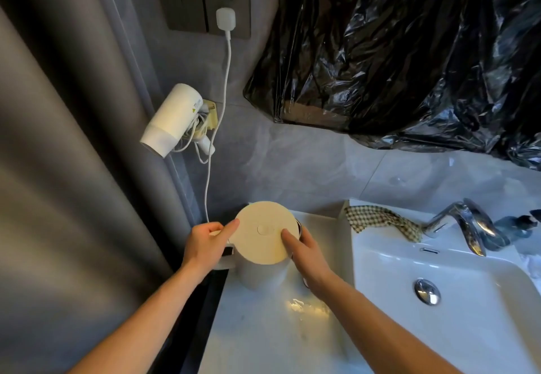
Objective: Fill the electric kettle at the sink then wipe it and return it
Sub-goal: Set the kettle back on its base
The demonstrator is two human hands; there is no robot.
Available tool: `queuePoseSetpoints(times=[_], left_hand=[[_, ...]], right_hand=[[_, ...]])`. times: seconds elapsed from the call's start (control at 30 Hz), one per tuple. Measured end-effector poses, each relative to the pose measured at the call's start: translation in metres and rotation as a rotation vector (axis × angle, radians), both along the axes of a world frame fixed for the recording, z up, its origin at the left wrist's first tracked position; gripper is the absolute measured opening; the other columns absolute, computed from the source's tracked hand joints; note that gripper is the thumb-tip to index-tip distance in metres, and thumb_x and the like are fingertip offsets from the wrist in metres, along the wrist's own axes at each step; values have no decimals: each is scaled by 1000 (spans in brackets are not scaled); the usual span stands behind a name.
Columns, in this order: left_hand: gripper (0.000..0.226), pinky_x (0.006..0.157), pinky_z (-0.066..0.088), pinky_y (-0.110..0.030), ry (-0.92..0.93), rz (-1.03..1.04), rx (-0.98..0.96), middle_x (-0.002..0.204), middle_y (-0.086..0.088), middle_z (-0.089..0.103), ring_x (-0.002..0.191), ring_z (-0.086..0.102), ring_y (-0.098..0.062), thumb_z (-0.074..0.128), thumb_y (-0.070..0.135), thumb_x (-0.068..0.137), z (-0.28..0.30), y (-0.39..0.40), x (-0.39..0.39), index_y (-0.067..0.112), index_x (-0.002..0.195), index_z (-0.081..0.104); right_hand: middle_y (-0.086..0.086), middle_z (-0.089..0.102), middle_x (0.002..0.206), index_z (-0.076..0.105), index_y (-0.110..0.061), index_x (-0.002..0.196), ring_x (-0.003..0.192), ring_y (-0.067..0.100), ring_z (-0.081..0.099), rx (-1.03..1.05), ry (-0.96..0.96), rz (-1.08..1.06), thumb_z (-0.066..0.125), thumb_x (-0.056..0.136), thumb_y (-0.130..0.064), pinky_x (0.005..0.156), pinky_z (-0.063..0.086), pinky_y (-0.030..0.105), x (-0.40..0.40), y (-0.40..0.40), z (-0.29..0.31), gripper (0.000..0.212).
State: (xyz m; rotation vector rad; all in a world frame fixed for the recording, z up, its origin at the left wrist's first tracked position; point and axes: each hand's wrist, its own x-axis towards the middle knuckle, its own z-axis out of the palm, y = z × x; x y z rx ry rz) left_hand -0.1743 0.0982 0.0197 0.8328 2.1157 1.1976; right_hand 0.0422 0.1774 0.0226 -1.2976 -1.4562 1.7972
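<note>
A white electric kettle [262, 271] stands on the white counter at the back left, beside the wall. Its round lid [263, 231] is tilted up towards me. My left hand [209, 242] grips the kettle's handle, thumb against the lid's left edge. My right hand [304, 252] wraps round the kettle's right side, thumb resting on the lid. The white sink [433, 312] lies to the right, with a chrome tap [465, 224] behind it. A checked cloth [383, 221] is draped over the sink's back rim.
A white cord [225, 92] runs from a plug in the dark wall socket [225, 16] down behind the kettle. A white hair dryer [172, 119] hangs on the wall at left. Black plastic sheeting [409, 51] covers the wall above the sink. The counter's left edge drops off.
</note>
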Motion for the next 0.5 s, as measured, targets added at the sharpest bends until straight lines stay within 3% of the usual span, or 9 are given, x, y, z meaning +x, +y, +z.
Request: queuePoseSetpoints(times=[0.37,0.5], left_hand=[[56,58,42,-33,11,28,-64,70,-14,68,71,62,-27,71,53,83,-26,40,-32,0,65,67],[52,56,38,-29,-30,37,-56,63,-11,67,63,56,-19,74,43,85,-32,40,-37,-4,65,66]], right_hand=[[-11,64,133,54,-34,139,122,13,59,-49,-59,-2,60,95,-46,112,45,44,-38,35,-19,46],[-14,64,134,54,-37,141,123,11,60,-45,-65,6,63,83,-59,112,46,45,-44,34,-33,63]])
